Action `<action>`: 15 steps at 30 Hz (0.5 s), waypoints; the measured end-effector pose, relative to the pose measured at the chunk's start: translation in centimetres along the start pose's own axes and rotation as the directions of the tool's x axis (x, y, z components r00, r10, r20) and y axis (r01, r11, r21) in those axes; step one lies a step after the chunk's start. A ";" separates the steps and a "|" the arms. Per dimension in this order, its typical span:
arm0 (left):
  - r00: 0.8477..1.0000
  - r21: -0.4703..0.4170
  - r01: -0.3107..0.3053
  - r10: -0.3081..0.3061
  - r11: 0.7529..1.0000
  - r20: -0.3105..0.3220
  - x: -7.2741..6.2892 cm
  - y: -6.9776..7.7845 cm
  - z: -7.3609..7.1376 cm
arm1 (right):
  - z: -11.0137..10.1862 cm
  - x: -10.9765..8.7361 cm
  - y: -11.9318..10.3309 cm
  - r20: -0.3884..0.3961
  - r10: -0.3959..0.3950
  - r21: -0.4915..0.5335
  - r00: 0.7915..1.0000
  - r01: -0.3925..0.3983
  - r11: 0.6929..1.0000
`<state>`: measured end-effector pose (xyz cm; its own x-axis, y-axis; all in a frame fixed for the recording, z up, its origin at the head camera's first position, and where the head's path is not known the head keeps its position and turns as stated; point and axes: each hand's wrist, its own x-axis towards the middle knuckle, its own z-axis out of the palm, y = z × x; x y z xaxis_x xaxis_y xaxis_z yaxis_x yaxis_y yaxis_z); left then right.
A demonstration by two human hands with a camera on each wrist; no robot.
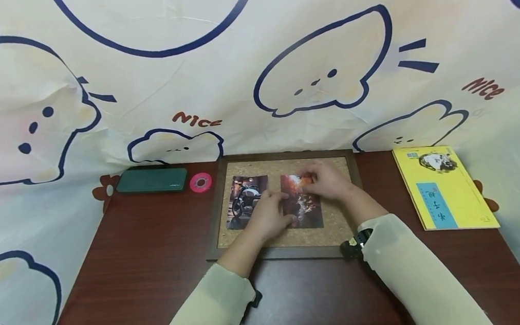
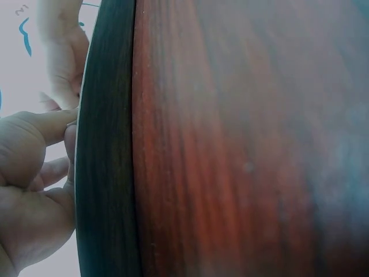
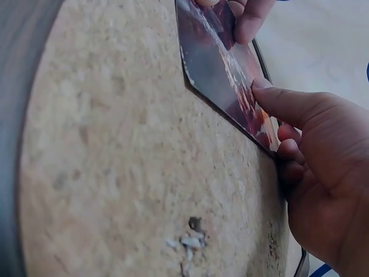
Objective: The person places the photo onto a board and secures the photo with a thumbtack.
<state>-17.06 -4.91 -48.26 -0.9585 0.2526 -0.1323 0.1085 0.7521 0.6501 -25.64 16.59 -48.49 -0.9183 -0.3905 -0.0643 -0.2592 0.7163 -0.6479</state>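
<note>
A cork board (image 1: 336,236) in a dark frame lies on the table with two photo prints on it. The left print (image 1: 240,203) shows a motorcycle. Both hands are at the other photo print (image 1: 308,212), with fiery orange and dark colours. My left hand (image 1: 269,216) holds its left edge, index finger and thumb apart. With its thumb on the face and the other fingers curled at the edge, my right hand (image 1: 328,181) pinches the upper part, also seen in the right wrist view. The left wrist view does not show the left fingers' contact with the print.
A dark green case (image 1: 152,180) and a pink ring-shaped roll (image 1: 200,182) lie left of the board. To its right is a yellow book (image 1: 467,191). A printed cloth (image 1: 234,82) rises behind the brown table (image 1: 158,274).
</note>
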 end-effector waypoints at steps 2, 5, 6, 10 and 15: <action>1.000 -0.004 0.006 -0.006 1.000 0.004 0.0 0.0 0.1 | 0.0 0.0 0.1 -0.001 0.001 -0.004 1.000 -0.001 1.000; 1.000 -0.004 0.013 -0.013 1.000 0.006 0.0 0.1 0.2 | 0.0 -0.1 0.2 -0.001 0.002 -0.010 1.000 -0.002 1.000; 1.000 -0.003 0.014 -0.013 1.000 0.006 0.0 0.0 0.1 | 0.0 -0.1 0.2 -0.001 0.001 -0.011 1.000 -0.001 1.000; 1.000 0.002 0.011 -0.011 1.000 0.003 0.1 0.0 0.1 | 0.1 -0.1 0.2 -0.001 -0.001 -0.009 1.000 0.001 1.000; 1.000 0.008 0.008 -0.008 1.000 0.014 0.1 0.2 0.0 | 0.0 -0.1 0.1 0.006 0.021 -0.018 1.000 -0.021 1.000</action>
<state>-17.18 -4.78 -48.16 -0.9556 0.2549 -0.1476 0.1030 0.7588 0.6432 -25.59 16.66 -48.57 -0.9219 -0.3785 -0.0825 -0.2451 0.7349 -0.6324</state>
